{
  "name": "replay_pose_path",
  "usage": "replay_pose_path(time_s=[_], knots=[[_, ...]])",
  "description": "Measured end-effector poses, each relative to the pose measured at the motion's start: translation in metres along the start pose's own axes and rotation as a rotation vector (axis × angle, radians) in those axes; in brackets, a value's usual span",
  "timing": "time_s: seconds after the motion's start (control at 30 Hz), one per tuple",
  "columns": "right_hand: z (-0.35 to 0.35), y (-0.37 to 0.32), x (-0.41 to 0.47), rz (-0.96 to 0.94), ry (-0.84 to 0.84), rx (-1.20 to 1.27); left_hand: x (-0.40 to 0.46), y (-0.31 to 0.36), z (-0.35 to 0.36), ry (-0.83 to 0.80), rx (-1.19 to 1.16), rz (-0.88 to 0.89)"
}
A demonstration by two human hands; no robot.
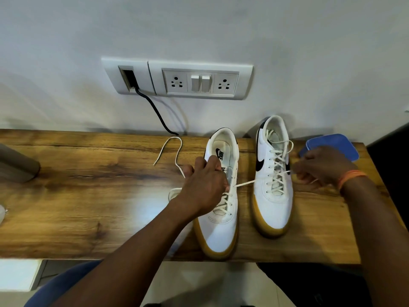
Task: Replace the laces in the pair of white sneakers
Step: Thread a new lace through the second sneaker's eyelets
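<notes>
Bright, even indoor light, source out of view. Soft glare patch on the wooden table (141, 209) near its front edge. Faint shadows on the wall (66, 41). Right hand (321, 167) slightly motion-blurred. Wide-angle bend at edges (table edge curves), corners soft.

Grey object (18, 163) (left edge) cropped; lace end inside blurred right hand (322, 166).

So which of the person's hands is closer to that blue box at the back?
The right hand. It sits just in front of the blue box, overlapping its near edge in the view. The left hand is over the far sneaker, with the other sneaker between.
</notes>
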State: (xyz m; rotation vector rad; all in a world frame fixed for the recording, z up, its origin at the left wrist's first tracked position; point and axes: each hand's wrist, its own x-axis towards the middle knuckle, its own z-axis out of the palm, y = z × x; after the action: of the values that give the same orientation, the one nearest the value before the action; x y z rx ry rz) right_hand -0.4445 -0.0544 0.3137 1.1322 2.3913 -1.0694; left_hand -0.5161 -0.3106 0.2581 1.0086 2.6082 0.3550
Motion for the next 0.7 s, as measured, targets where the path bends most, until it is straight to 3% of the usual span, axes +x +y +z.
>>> replay_pose_path(time_s=[0.17, 0.3, 0.47, 0.6, 0.7], knots=[[-0.005, 0.021, 0.013, 0.059, 0.140, -0.176, 0.001, -0.001, 0.001, 0.000, -0.007, -0.005], [0.021, -0.003, 0.006, -0.165, 0.131, -0.419, 0.002, 0.000, 0.001, 0.007, -0.025, -0.008], [0.079, -0.042, -0.022, -0.501, -0.044, -0.276, 0.002, 0.001, 0.000, 0.003, -0.015, -0.013], [0.101, -0.046, -0.025, -0.408, -0.067, -0.288, 0.002, 0.000, -0.001, -0.003, -0.005, -0.015], [0.096, -0.044, -0.028, -0.273, -0.207, -0.220, 0.000, 0.001, -0.001, -0.008, -0.017, -0.013]])
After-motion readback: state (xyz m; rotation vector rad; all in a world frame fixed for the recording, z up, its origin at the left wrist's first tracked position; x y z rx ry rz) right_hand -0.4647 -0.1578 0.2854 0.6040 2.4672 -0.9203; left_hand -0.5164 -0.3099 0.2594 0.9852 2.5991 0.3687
